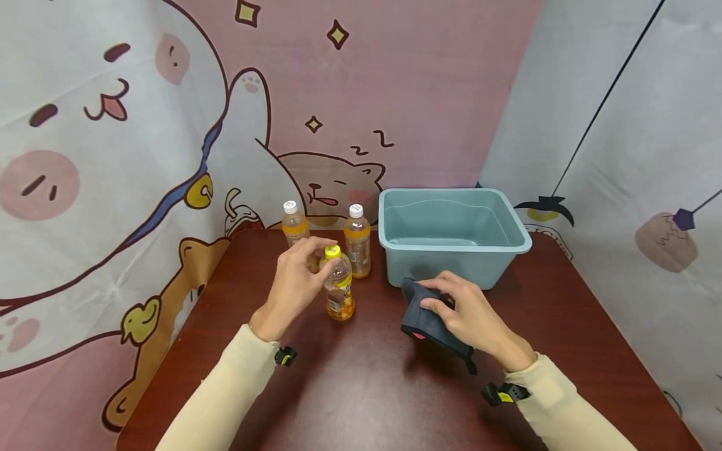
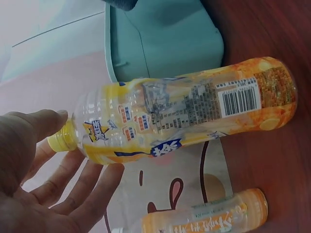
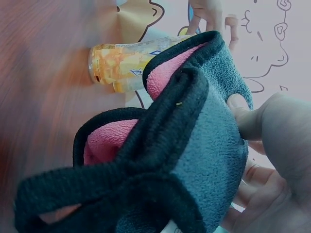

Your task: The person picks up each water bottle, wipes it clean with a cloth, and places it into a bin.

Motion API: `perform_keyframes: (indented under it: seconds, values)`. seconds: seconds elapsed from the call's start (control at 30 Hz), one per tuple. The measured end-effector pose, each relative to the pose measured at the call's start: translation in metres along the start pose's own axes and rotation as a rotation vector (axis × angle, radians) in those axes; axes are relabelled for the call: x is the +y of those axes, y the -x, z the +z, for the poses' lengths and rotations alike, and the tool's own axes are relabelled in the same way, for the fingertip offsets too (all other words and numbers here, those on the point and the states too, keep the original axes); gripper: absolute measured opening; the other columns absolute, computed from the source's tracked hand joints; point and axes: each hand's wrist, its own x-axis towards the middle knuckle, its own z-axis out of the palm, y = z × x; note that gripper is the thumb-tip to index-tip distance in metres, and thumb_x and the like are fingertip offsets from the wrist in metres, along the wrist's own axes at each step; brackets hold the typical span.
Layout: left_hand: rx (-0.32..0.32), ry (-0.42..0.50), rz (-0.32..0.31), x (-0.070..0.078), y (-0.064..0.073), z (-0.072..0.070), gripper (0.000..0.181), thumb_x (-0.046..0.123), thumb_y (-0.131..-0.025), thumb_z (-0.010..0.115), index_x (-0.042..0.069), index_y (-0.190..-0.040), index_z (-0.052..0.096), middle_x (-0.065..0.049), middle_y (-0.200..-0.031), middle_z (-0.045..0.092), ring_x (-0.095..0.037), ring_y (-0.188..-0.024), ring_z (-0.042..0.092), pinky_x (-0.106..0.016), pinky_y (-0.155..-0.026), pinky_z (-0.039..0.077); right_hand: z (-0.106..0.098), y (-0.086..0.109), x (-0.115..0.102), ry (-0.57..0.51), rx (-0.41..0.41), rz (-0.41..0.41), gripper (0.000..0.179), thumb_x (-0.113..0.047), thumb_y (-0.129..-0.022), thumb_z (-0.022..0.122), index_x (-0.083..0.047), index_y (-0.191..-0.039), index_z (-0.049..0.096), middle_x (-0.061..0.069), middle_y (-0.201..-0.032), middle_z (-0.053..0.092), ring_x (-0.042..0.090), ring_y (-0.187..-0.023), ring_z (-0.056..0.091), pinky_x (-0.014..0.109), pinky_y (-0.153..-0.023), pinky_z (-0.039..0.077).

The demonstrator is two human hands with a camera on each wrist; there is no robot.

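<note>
My left hand [image 1: 300, 280] pinches the yellow cap of a clear plastic drink bottle [image 1: 341, 294] between thumb and forefinger. The bottle stands upright on the table, with an orange and yellow label; in the left wrist view a barcode shows on the bottle [image 2: 194, 107]. To its right, my right hand [image 1: 470, 310] grips a folded dark grey cloth [image 1: 430, 322] in front of the tub. Black edging, a hanging loop and a pink inner side show on the cloth [image 3: 204, 141] in the right wrist view.
Two white-capped bottles with orange labels, a left one [image 1: 294, 227] and a right one [image 1: 358, 247], stand behind the held bottle. A blue-green plastic tub [image 1: 445, 266] sits at the back right of the dark red table [image 1: 350, 388]. Cartoon-printed cloth walls [image 1: 440, 94] enclose the table's back and sides.
</note>
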Motion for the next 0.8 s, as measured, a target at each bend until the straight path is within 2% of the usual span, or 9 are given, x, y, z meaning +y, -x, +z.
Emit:
perform_keyframes:
  seconds: [0.07, 0.17, 0.27, 0.37, 0.47, 0.73, 0.8]
  values:
    - [-0.014, 0.008, 0.009, 0.004, 0.000, 0.002, 0.032, 0.016, -0.102, 0.094, 0.011, -0.132, 0.083, -0.008, -0.106, 0.078, -0.034, -0.090, 0.074, -0.031, -0.073, 0.057, 0.000, -0.001, 0.000, -0.002, 0.001, -0.001, 0.038, -0.013, -0.104, 0.090, -0.016, -0.142, 0.083, -0.003, -0.116, 0.076, 0.010, -0.096, 0.064, 0.025, -0.072, 0.055]
    - [-0.031, 0.015, 0.026, 0.009, 0.001, 0.005, 0.032, 0.017, -0.102, 0.094, 0.013, -0.131, 0.083, -0.007, -0.109, 0.079, -0.028, -0.093, 0.077, -0.027, -0.075, 0.062, 0.000, -0.002, -0.001, -0.007, 0.001, -0.003, 0.038, -0.014, -0.104, 0.090, -0.017, -0.142, 0.083, -0.004, -0.116, 0.077, 0.010, -0.097, 0.065, 0.026, -0.073, 0.055]
    - [-0.046, 0.030, 0.041, 0.015, 0.001, 0.008, 0.032, 0.017, -0.102, 0.094, 0.013, -0.131, 0.083, -0.007, -0.115, 0.080, -0.022, -0.100, 0.080, -0.033, -0.079, 0.071, 0.000, -0.004, -0.002, -0.010, 0.003, -0.007, 0.037, -0.014, -0.105, 0.089, -0.017, -0.141, 0.083, -0.004, -0.117, 0.077, 0.010, -0.097, 0.065, 0.025, -0.073, 0.055]
    - [-0.054, 0.054, 0.065, 0.020, 0.000, 0.012, 0.032, 0.016, -0.102, 0.094, 0.012, -0.131, 0.083, -0.008, -0.114, 0.080, -0.025, -0.099, 0.081, -0.041, -0.079, 0.073, 0.001, -0.006, -0.003, -0.010, 0.002, -0.010, 0.037, -0.014, -0.105, 0.089, -0.016, -0.141, 0.084, -0.003, -0.117, 0.077, 0.011, -0.097, 0.066, 0.026, -0.075, 0.055]
    - [-0.060, 0.070, 0.089, 0.024, 0.001, 0.015, 0.032, 0.015, -0.101, 0.095, 0.011, -0.130, 0.083, -0.008, -0.113, 0.080, -0.028, -0.096, 0.081, -0.042, -0.077, 0.072, 0.001, -0.008, -0.005, -0.011, -0.003, -0.010, 0.037, -0.015, -0.105, 0.090, -0.016, -0.141, 0.083, -0.003, -0.117, 0.077, 0.011, -0.098, 0.066, 0.030, -0.075, 0.057]
    - [-0.102, 0.084, 0.106, 0.034, 0.006, 0.022, 0.037, 0.015, -0.098, 0.097, 0.011, -0.131, 0.080, -0.008, -0.120, 0.081, -0.026, -0.091, 0.077, -0.034, -0.076, 0.070, 0.004, -0.011, -0.011, -0.024, 0.005, -0.018, 0.038, -0.016, -0.104, 0.090, -0.017, -0.142, 0.083, -0.004, -0.116, 0.076, 0.010, -0.096, 0.065, 0.032, -0.073, 0.058]
    - [-0.112, 0.079, 0.111, 0.036, 0.007, 0.024, 0.036, 0.016, -0.099, 0.096, 0.012, -0.132, 0.081, -0.007, -0.118, 0.080, -0.026, -0.087, 0.075, -0.030, -0.073, 0.066, 0.005, -0.012, -0.012, -0.028, 0.008, -0.019, 0.038, -0.016, -0.105, 0.089, -0.017, -0.142, 0.083, -0.004, -0.116, 0.076, 0.010, -0.096, 0.065, 0.031, -0.073, 0.057]
